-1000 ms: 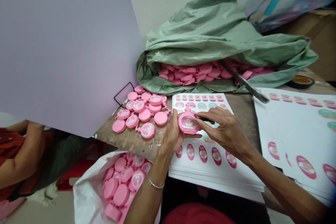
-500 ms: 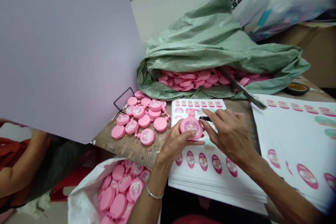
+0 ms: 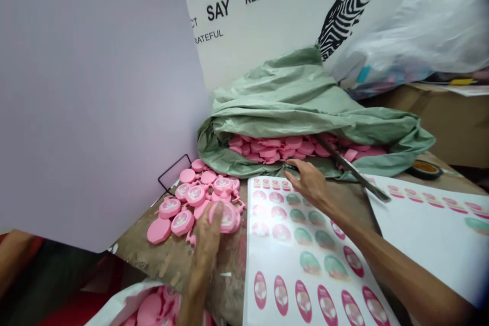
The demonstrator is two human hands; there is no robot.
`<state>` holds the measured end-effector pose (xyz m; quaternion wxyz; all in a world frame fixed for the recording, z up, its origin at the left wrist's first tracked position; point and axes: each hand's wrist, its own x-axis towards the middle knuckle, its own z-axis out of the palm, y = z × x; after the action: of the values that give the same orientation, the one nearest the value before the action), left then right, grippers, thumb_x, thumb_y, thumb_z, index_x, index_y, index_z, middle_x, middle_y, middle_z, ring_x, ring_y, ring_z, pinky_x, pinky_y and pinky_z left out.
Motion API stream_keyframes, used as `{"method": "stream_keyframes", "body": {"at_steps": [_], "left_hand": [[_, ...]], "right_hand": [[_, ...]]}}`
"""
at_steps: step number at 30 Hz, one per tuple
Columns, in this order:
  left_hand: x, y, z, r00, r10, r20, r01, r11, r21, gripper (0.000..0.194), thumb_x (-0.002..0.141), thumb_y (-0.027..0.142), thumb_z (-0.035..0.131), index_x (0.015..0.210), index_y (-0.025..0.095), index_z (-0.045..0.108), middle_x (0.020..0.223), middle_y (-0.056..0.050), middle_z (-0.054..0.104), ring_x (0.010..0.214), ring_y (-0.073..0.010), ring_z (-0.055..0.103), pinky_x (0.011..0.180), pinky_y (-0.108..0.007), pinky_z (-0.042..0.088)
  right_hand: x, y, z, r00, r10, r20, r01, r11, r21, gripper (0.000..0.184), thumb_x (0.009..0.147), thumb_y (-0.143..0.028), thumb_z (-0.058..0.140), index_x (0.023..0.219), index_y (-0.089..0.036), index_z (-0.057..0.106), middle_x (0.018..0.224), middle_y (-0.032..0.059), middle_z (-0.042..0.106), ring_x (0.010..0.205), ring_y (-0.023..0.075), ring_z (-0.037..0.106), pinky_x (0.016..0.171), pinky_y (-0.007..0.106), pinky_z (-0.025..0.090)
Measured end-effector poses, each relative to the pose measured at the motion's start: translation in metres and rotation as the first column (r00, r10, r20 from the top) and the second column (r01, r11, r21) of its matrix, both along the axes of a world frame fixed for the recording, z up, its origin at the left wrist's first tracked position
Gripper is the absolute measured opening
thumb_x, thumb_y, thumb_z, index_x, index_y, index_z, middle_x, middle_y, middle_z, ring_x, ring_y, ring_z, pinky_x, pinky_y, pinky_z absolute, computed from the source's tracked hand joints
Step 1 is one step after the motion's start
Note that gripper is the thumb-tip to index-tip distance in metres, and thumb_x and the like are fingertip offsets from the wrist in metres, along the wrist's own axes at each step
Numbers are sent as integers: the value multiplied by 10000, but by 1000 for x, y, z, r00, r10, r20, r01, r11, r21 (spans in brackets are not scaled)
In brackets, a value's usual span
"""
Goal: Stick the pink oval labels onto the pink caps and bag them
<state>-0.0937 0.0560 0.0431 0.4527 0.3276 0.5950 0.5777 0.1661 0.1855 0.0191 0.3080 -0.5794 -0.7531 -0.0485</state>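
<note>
At the pile of pink pump-bottle-shaped pieces (image 3: 182,221), my left hand (image 3: 209,237) has its thumb over a labelled pink pump-bottle-shaped piece (image 3: 229,216). That hand is slightly blurred. My right hand (image 3: 311,182) reaches over the far edge of the sticker sheets, close to the mouth of the green sack (image 3: 275,117). A small dark tool (image 3: 292,167) sticks out from its fingers; its kind is not clear. Beneath the right forearm lies the stack of sticker sheets (image 3: 267,254), printed with pink and green labels.
More pink pieces (image 3: 263,148) fill the sack, and a long flat metal strip (image 3: 355,170) leans out of it. Black tape (image 3: 425,169) and another sheet stack (image 3: 428,234) are at right. A pale panel (image 3: 99,102) stands left; a white bag (image 3: 126,305) of pieces hangs below.
My left hand has carried the labelled piece left, from over the sheets to the pile. My right hand has moved away from it, toward the sack. The camera view has tilted up.
</note>
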Motion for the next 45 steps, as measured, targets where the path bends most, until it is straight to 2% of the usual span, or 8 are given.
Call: {"method": "stream_keyframes", "body": {"at_steps": [6,8,11,13,19,26,31,45], "left_hand": [[-39,19,13,646,444,-621,-208,885,416,410,756,395,703,1124,247,598,1278,-90,562,1281,-327,426,1114,-463,292],[-29,14,11,688,392,-611,-161,903,398,352,805,417,657,1110,250,609,1208,-88,607,1167,-299,527,1057,-449,370],[-1,10,2,946,22,-322,32,987,160,303,849,487,596,951,209,660,981,-85,691,950,-256,634,893,-391,491],[22,12,-4,981,-192,42,189,980,63,388,839,531,597,939,163,665,952,-110,710,926,-245,656,852,-357,509],[80,11,-2,601,-420,680,485,868,108,459,830,515,622,1037,107,662,972,-148,727,874,-229,686,739,-315,551],[59,-4,-1,803,-272,529,278,958,71,336,741,271,747,1004,99,628,919,-120,732,725,-187,704,642,-285,591],[46,-4,-8,887,-217,407,214,975,54,393,712,282,771,1025,107,610,942,-115,721,732,-186,710,668,-298,603],[77,-22,-32,881,-390,269,414,909,-39,419,781,429,702,1063,135,606,1151,-157,642,808,-253,724,628,-316,606]], "right_hand": [[-33,83,11,982,40,187,-47,998,36,136,783,-191,618,855,-97,685,776,174,693,766,264,616,640,341,403],[-37,85,14,968,89,235,-106,993,60,102,789,-168,606,784,-101,683,757,176,686,765,257,603,644,343,386],[-30,53,21,930,203,307,-243,965,98,167,850,-189,556,886,-104,695,807,150,683,794,236,589,684,356,383],[-20,12,24,891,295,346,-352,929,113,235,908,-228,502,1029,-139,683,753,85,659,738,196,572,671,346,382],[-1,-109,30,740,548,390,-668,670,324,443,910,-96,458,1327,-236,508,735,-11,623,664,136,541,666,319,403],[20,-133,16,944,197,-265,-182,980,80,281,919,-369,519,1112,-174,577,812,50,642,695,175,582,671,327,455],[12,-123,-12,954,104,-282,-171,960,-223,170,922,-341,478,860,-213,571,774,27,637,704,182,568,669,316,418],[0,-121,-40,993,118,25,-112,979,-169,176,884,-245,487,777,-183,612,693,41,611,721,192,532,701,317,319]]}}
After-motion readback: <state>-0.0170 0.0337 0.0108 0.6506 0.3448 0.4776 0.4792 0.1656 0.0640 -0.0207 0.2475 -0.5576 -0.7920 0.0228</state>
